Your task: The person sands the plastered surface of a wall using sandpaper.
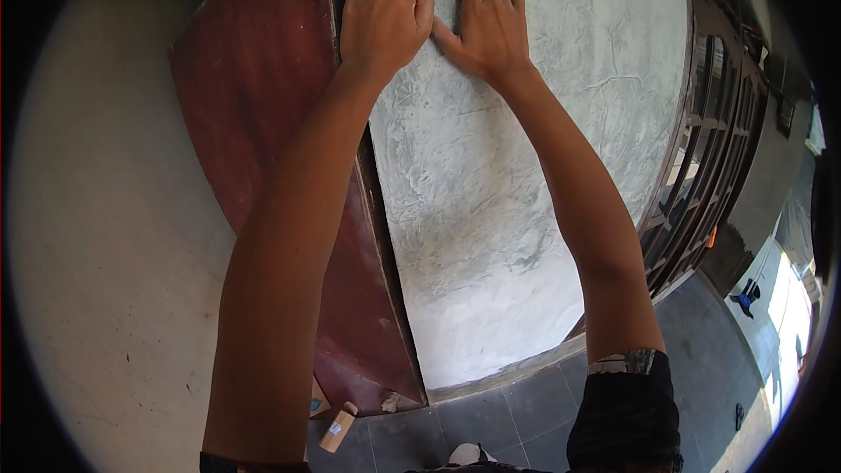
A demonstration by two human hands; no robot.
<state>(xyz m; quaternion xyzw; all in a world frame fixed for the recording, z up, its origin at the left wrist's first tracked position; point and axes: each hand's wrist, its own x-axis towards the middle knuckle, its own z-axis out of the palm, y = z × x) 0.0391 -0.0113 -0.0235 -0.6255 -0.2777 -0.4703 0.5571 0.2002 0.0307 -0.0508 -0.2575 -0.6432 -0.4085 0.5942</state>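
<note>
My left hand (385,22) lies against the upper part of a rough grey-white plastered wall (491,166), close to its left edge. Its fingers are stretched upward, with the thumb along the side. Just to the right, my right hand (492,26) is also laid on the wall, fingers extended and thumb pointing toward the left hand. A thin dark edge shows beside the right index finger; what it belongs to, or whether anything is under the palm, I cannot make out. Fine cracks and trowel marks run over the plaster.
A dark red panel (254,79) stands along the left of the plastered wall, beside a pale wall (114,210). Brown wooden window frames (701,140) are on the right. On the grey tiled floor (477,407) lies a small tan box (336,431); a blue-black object (747,298) is farther right.
</note>
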